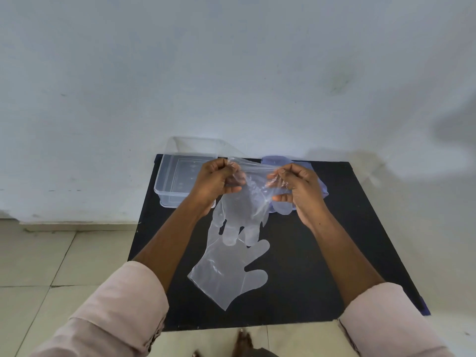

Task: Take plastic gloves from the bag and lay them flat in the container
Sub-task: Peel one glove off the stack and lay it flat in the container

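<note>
Both hands hold one clear plastic glove [244, 212] by its cuff above the black table [347, 228]. My left hand [215, 180] pinches the cuff's left corner and my right hand [296, 184] pinches the right corner. The glove hangs down with its fingers toward me. A second clear glove [229, 274] lies flat on the table below it, fingers pointing right. The clear container [164, 176] sits at the table's far left corner, partly hidden by my left hand. A bluish bag [277, 161] lies behind my right hand, mostly covered.
The container's clear lid [195, 144] leans against the white wall behind it. The small table stands against the wall on a tiled floor [51, 266]. My foot [242, 341] shows just below the table's near edge.
</note>
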{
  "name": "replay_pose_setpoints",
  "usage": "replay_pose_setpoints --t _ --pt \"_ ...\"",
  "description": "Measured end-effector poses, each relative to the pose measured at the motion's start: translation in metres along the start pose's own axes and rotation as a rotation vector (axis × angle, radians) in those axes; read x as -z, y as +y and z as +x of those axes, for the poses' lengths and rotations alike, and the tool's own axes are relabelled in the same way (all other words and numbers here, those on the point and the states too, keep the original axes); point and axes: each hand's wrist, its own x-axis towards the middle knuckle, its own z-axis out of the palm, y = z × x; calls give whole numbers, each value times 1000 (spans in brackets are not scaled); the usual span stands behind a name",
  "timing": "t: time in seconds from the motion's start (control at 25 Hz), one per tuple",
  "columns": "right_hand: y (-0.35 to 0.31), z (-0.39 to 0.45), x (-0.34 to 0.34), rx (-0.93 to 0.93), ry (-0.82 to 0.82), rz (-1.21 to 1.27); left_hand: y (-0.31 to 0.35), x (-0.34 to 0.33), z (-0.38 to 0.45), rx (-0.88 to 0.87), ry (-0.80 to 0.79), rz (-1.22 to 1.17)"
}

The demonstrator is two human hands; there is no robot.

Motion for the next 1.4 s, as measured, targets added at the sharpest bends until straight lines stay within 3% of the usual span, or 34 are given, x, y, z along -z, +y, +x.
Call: replay_pose_setpoints --t 0.36,0.84,0.92,1.04,1.2,1.4 --pt "12 73 -16 -40 -132 -24 0 18 45 47 121 26" --pt "-13 213 -171 45 -67 -165 49 142 186 30 272 39" --pt "-24 231 -189 116 -47 -207 62 155 206 -25 290 36" --pt "-34 240 -203 372 49 -269 78 164 216 -219 274 0" --pt "-7 221 -211 567 130 -175 63 182 206 -371 166 -5" --pt "88 185 -213 421 -6 -333 -25 212 188 -61 101 165"
